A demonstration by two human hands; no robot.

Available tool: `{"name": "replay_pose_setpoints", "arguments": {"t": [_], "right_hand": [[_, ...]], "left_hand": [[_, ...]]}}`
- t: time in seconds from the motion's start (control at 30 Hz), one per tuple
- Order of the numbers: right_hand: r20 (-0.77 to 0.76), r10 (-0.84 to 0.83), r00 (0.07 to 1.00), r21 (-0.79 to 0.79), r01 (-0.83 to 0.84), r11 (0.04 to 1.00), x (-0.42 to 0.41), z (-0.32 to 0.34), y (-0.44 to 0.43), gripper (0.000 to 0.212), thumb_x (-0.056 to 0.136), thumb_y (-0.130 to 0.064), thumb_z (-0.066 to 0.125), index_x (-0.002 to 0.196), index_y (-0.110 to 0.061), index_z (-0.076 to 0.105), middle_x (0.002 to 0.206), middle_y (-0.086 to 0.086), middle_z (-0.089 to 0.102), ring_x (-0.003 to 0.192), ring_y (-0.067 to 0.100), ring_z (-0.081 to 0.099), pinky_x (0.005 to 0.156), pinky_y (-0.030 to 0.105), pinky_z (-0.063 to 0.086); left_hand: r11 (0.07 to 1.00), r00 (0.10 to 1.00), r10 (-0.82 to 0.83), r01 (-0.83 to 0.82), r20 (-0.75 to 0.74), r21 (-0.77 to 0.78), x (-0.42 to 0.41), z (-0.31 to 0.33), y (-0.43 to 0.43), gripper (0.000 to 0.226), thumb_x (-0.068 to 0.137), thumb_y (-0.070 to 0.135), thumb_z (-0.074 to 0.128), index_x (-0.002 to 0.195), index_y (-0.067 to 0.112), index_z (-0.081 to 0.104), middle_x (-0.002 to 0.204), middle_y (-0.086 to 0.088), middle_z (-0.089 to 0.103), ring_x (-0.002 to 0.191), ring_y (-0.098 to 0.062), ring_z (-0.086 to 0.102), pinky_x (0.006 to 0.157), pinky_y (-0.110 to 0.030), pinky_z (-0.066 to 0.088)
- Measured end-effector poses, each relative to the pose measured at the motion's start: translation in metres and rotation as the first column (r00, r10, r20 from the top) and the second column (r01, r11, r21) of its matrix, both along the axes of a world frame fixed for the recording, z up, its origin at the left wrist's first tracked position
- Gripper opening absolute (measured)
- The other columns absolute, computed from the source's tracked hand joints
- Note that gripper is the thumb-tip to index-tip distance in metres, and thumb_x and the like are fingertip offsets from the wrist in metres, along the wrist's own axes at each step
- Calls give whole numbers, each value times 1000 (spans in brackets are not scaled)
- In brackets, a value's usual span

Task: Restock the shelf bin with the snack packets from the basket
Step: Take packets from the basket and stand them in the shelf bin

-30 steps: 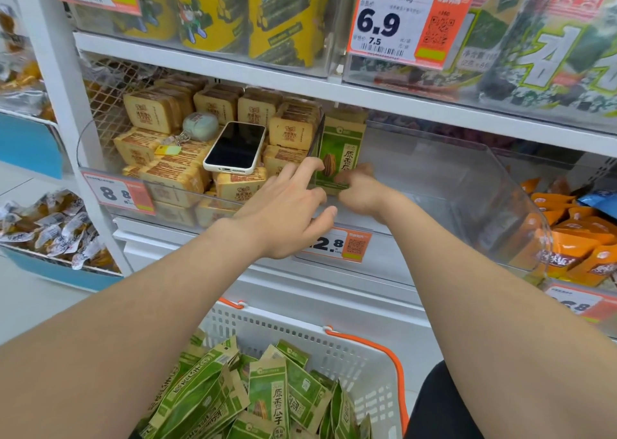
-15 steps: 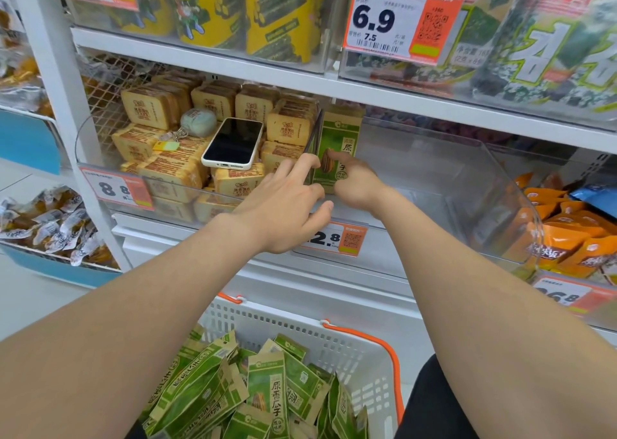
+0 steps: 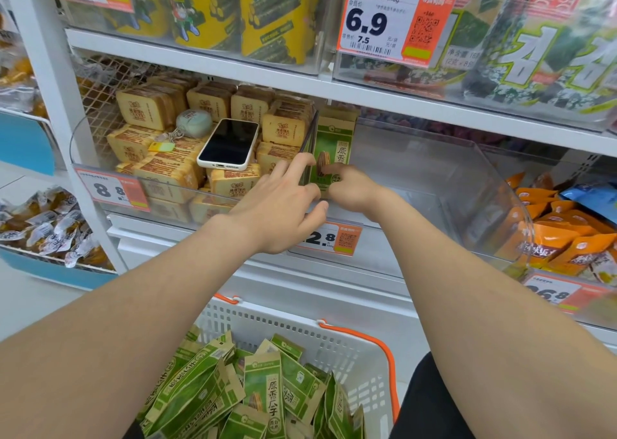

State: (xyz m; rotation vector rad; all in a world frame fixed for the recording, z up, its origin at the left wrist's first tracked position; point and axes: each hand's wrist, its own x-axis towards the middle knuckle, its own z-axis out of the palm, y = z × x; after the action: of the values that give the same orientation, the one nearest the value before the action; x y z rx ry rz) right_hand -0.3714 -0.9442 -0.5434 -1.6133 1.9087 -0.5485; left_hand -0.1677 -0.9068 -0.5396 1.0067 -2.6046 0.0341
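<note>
The packet (image 3: 334,145) is green with a tan top band, a seed picture and dark characters running down its face. It stands upright with its long axis vertical, band up and face toward the camera. The right hand (image 3: 354,190) pinches its lower edge with curled fingers. Just left of that grip, the left hand (image 3: 280,211) has straight, spread fingers, its index tip at the packet's left edge (or the wall there; unclear which). The clear bin (image 3: 434,171) surrounds the grip and extends right. Left of it a phone (image 3: 228,145) lies on tan packs. Well below, the basket (image 3: 300,332) holds more green packets (image 3: 263,388).
</note>
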Motion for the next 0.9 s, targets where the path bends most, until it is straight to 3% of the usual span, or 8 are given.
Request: {"name": "replay_pose_setpoints", "arguments": {"t": [0.17, 0.37, 0.5, 0.57, 0.7, 0.9], "right_hand": [[-11, -21, 1000, -20, 21, 1000, 3, 1, 3, 54, 83, -21, 58, 137, -20, 64, 139, 6, 61, 127, 27, 55, 110, 44, 49], [11, -96, 995, -204, 96, 974, 4, 16, 18, 39, 97, -2, 43, 126, -3, 68, 131, 18, 64, 125, 33, 56, 106, 40, 49], [-26, -39, 999, -165, 34, 986, 2, 21, 33, 41, 102, -6, 39, 133, -5, 66, 140, 15, 63, 134, 30, 54, 113, 39, 44], [-66, -51, 997, -228, 35, 973, 4, 28, 46, 44, 101, -9, 40, 136, -10, 67, 143, 10, 62, 140, 27, 51, 117, 36, 40], [-293, -32, 956, -475, -116, 872, 12, 40, 82, 42, 97, -7, 42, 124, -14, 73, 124, 7, 72, 121, 26, 62, 105, 33, 48], [-500, 46, 865, -526, -345, 778, 43, 42, 149, 22, 90, -14, 47, 94, -18, 68, 94, 4, 64, 87, 30, 60, 71, 40, 51]], "left_hand": [[1000, 1000, 10, -11, -23, -11, 1, 0, 3, 52, 105, 52, 33, 117, 15, 67, 158, -5, 20, 127, -35, 46, 99, -53, 49], [992, 997, 38, -45, -63, -120, 3, 1, 11, 41, 106, 50, 42, 125, 18, 58, 153, -12, 29, 120, -37, 48, 99, -52, 47], [958, 991, -28, -12, -133, -286, 3, 10, 27, 21, 98, 36, 54, 105, 17, 59, 119, -8, 45, 104, -30, 44, 84, -46, 43], [949, 988, -86, 41, -131, -312, 4, 14, 37, 13, 94, 29, 57, 92, 16, 57, 98, -4, 49, 90, -26, 45, 73, -42, 42], [989, 997, -66, 69, 29, -133, 7, 4, 57, 19, 95, 36, 50, 81, 24, 55, 71, 5, 60, 65, -27, 60, 56, -37, 50], [987, 905, -96, 32, 414, 159, 7, -39, 81, 21, 100, 34, 46, 97, 23, 64, 92, -1, 69, 78, -29, 60, 63, -36, 48]]}}
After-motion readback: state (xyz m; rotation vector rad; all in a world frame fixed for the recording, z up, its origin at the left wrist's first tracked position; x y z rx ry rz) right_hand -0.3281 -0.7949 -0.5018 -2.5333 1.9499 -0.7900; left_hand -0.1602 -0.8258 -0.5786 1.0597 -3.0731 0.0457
